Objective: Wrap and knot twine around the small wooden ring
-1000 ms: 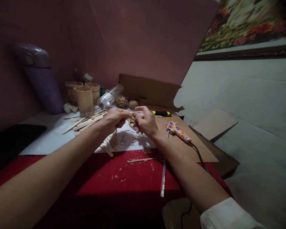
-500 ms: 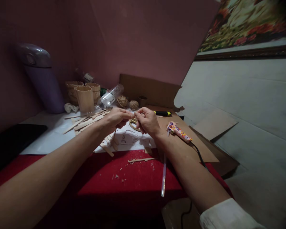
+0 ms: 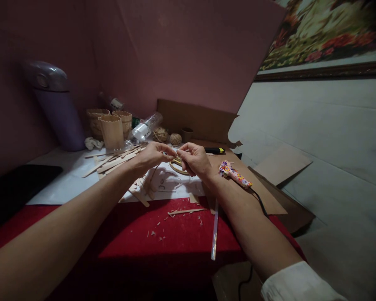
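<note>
My left hand (image 3: 155,156) and my right hand (image 3: 194,159) meet fingertip to fingertip above the table. Both are closed in a pinch, and what lies between the fingertips is too small to make out. Just beneath them is a pair of scissors with gold-coloured handles (image 3: 175,166), partly covered by my right hand. White paper with pen marks (image 3: 169,184) spreads under the hands. A pile of wooden craft sticks (image 3: 117,162) lies left of my left hand, and more sticks (image 3: 139,195) lie below it.
A flower-patterned glue gun (image 3: 235,173) with a glue stick (image 3: 214,234) rests right, on cardboard (image 3: 269,200). Behind stand wooden cups (image 3: 111,131), a plastic bottle (image 3: 146,127), twine balls (image 3: 175,139) and a purple flask (image 3: 61,117). A black-and-yellow cutter (image 3: 214,150) lies beyond my right hand. Wood scraps dot the red cloth (image 3: 138,242).
My left fingers have straightened a little and the fingertips have shifted slightly. Both hands stay together in nearly the same place; the view has tilted a touch.
</note>
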The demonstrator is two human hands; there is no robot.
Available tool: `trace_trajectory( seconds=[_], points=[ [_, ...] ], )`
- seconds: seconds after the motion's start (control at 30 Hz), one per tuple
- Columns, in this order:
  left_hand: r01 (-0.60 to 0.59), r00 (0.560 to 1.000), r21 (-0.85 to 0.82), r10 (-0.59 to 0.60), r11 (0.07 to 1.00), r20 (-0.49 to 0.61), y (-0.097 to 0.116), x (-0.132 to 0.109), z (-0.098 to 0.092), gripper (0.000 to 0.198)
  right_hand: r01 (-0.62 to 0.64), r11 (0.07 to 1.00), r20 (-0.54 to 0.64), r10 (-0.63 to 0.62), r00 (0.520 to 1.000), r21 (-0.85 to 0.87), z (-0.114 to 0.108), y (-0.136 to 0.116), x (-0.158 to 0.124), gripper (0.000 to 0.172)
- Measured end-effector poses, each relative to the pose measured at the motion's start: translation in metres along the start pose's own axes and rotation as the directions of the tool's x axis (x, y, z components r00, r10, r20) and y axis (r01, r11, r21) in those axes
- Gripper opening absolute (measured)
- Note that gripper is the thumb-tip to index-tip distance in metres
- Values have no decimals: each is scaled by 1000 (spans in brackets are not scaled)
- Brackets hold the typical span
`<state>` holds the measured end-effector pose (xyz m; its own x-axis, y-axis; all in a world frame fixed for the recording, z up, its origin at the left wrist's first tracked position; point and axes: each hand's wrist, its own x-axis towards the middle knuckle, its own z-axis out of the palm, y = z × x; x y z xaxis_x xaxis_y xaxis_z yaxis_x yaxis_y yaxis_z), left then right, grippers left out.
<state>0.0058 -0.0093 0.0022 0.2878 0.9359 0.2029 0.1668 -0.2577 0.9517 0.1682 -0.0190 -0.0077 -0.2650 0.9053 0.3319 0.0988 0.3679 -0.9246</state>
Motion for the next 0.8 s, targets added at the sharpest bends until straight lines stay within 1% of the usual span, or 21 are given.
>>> trace_trajectory(
  seconds=[0.03,0.1,0.17,0.2,0.23,0.3,0.33,0.4,0.5,0.57,0.67,0.8],
  points=[
    [-18,1000,34,18,999,-16,-1,2,0,16,-2,1000,1,3,1000,-7,0,0,0,22],
    [-51,998,46,52,998,-28,-2,5,-1,15,-3,1000,3,3,1000,-16,1,1,0,21],
    [-35,999,22,35,999,-14,-1,4,0,13,6,1000,8,-6,1000,-14,1,2,0,21],
    [3,1000,-2,-3,1000,6,1,3,1,12,9,1000,9,-9,1000,-12,1,2,0,21],
    [51,998,-28,-50,998,46,2,1,1,11,11,1000,10,-11,1000,-10,0,2,0,21],
    [120,986,-110,-105,987,133,6,-3,2,9,7,1000,8,-7,1000,-12,-1,2,0,22],
    [135,980,-151,-109,979,169,7,-5,2,8,5,1000,6,-5,1000,-13,-1,2,0,22],
    [144,975,-216,-101,966,196,8,-8,2,7,4,1000,2,-4,1000,-5,-2,2,0,23],
    [153,977,-274,-105,949,183,6,-8,2,5,3,1000,-2,-3,1000,12,-3,2,1,23],
    [168,977,-311,-115,935,182,5,-7,2,8,0,1000,3,0,1000,14,-3,2,1,23],
    [215,970,-346,-158,913,185,4,-6,3,14,-1,1000,14,1,1000,2,-2,1,1,22],
    [260,963,-375,-214,890,161,5,-5,3,13,7,1000,19,-7,1000,0,0,0,0,22]
  ],
)
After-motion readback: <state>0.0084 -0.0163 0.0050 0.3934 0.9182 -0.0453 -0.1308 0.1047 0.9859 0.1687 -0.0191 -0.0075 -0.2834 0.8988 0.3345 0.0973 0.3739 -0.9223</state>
